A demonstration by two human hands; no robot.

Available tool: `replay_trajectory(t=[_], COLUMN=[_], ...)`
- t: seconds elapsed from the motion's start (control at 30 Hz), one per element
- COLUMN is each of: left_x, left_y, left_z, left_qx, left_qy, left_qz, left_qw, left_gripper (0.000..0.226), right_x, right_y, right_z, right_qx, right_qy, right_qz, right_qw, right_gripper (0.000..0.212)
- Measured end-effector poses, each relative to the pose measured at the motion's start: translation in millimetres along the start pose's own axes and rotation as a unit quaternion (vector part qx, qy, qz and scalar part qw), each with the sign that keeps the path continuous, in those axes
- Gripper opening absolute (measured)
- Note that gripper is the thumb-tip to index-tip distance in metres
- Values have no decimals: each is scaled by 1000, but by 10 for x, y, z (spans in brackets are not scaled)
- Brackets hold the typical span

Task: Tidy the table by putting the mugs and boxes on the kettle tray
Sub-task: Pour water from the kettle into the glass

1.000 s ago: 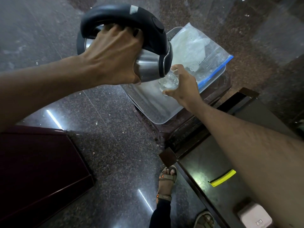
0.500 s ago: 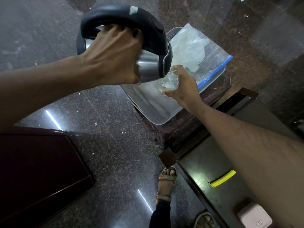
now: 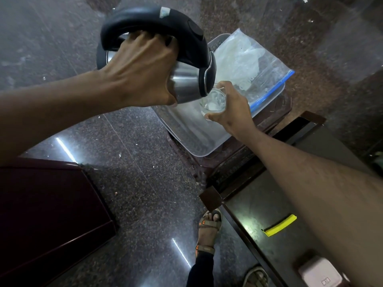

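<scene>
Nothing moved | kettle [image 3: 186, 88] left hand [image 3: 143, 73] | glass [image 3: 213, 100] right hand [image 3: 234, 108]

I think this is a room in a home, maybe a living room or a dining corner. I see a polished dark granite floor [image 3: 134, 193] with pale specks, and ceiling lights reflect on it as bright lines. Low furniture of dark red-brown wood [image 3: 45, 214] stands at my left, and a small carved wooden stool [image 3: 234, 162] holds a grey plastic tray [image 3: 199, 139]. At my right there is a table with a dark glossy top [image 3: 259, 204]; a yellow comb [image 3: 279, 224] lies on it. A stainless electric kettle [image 3: 182, 83], a drinking glass [image 3: 213, 100] and a zip-lock bag [image 3: 252, 63] are household things. The person's foot wears a casual sandal [image 3: 208, 228].
</scene>
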State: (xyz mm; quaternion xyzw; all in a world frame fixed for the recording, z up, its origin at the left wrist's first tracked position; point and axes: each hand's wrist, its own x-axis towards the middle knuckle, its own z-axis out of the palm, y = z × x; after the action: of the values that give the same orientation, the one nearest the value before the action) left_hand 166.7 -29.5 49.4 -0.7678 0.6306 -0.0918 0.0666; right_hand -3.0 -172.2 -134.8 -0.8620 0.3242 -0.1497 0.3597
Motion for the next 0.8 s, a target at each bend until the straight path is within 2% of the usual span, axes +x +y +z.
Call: replay_trajectory(t=[0.23,0.4,0.57,0.7,0.8], left_x=[-6,-31,-71,-70,-44], left_y=[-34,-46,-55,-66,-17], left_z=[36,64,82,71,92], left_qx=[-16,-39,-68,-135,-204], left_qy=[-7,-2,1,24,63], left_qz=[-15,-15,-31,-63,-94], left_qw=[1000,999,997,989,972], left_gripper=[94,88,99,107,105], right_x=[-10,-29,-32,11,43], right_y=[-35,-89,-134,-181,-210], right_z=[-38,-70,-182,-372,-529], right_qx=[19,36,45,49,46], right_qy=[-7,-7,12,35,52], right_qz=[1,19,41,48,45], right_qw=[1000,999,998,997,997], right_gripper=[83,83,87,88,89])
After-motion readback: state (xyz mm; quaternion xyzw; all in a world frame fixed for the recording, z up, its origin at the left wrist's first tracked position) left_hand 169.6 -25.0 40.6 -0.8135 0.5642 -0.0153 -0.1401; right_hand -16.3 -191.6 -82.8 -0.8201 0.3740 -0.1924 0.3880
